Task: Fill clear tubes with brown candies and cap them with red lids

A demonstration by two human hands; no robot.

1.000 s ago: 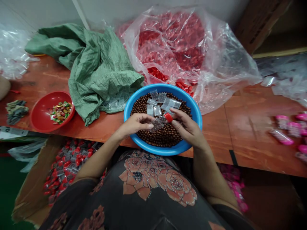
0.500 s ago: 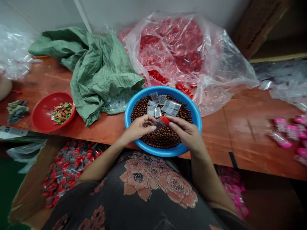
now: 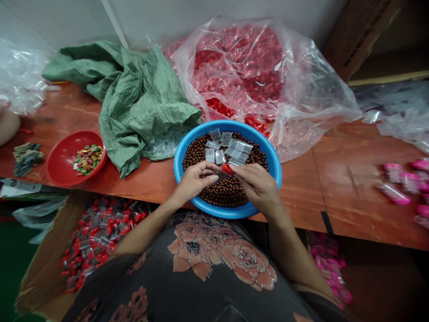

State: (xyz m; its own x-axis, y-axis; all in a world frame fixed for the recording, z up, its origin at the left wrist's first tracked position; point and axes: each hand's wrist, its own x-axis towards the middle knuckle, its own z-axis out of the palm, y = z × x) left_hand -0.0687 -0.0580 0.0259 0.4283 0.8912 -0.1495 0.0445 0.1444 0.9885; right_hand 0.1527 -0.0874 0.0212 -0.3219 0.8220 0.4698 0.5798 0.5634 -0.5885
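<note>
Over a blue basin (image 3: 177,172) of small brown balls (image 3: 221,194), both my hands meet at one small item. My left hand (image 3: 194,181) pinches a small clear plastic container (image 3: 221,175), largely hidden by the fingers. Thumb and fingers of my right hand (image 3: 259,183) are closed on a red cap (image 3: 227,169) at the container's right end; whether the two parts are joined I cannot tell. Several flat clear containers (image 3: 238,150) rest on top of the balls, just beyond my fingertips.
Behind the basin lies a clear plastic bag (image 3: 241,62) of red pieces, beside a green woven sack (image 3: 140,98). A red bowl (image 3: 55,163) of wrapped sweets stands left. Pink-capped containers (image 3: 410,181) lie right. Below the table, a carton (image 3: 36,273) holds red-capped containers.
My right hand has shifted slightly left and turned over the red cap, so less of the cap shows. My left hand stays nearly in place.
</note>
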